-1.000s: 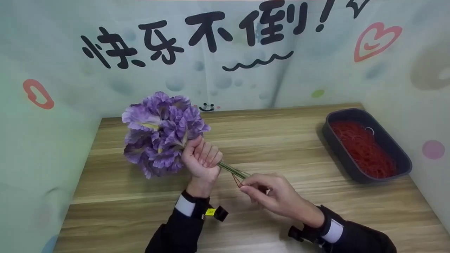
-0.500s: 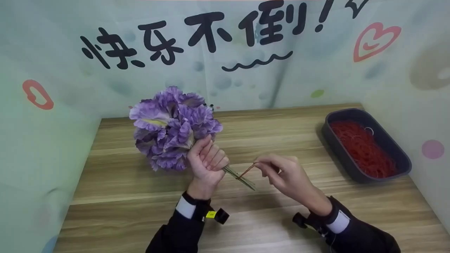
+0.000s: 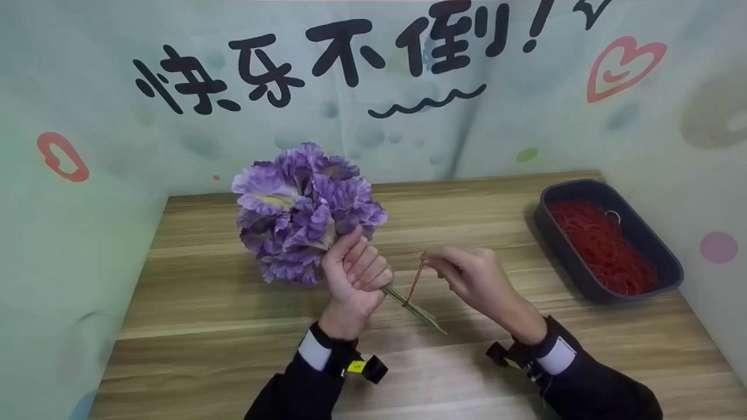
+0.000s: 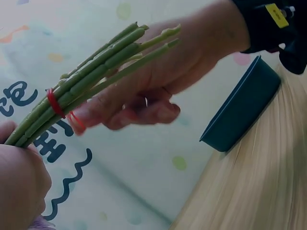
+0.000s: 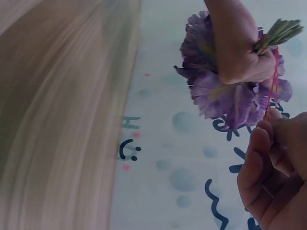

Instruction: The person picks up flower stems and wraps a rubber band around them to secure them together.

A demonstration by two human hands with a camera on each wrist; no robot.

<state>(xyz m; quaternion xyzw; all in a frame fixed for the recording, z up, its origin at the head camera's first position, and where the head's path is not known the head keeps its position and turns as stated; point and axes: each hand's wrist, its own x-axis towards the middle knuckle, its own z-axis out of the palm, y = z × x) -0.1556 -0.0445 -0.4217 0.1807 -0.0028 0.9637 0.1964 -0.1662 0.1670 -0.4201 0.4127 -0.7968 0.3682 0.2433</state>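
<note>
A bunch of purple artificial flowers (image 3: 309, 210) is held by my left hand (image 3: 356, 280), its fingers curled round the green stems just below the blooms. The stem ends (image 4: 100, 67) stick out past the hand toward the lower right. A red rubber band (image 4: 54, 103) circles the stems, seen closely in the left wrist view. My right hand (image 3: 481, 286) pinches a loop of that band between thumb and forefinger. In the right wrist view the band's two strands (image 5: 273, 88) stretch taut from the stems to the fingertips.
At the right of the wooden table (image 3: 233, 350) stands a dark blue-grey bin (image 3: 554, 254) with a heap of red rubber bands (image 3: 601, 251) inside. A printed backdrop (image 3: 350, 128) encloses the back and sides.
The right hand has moved up and away from the stems, drawing the band out into a stretched loop. My left hand and the flowers have shifted to the right.
</note>
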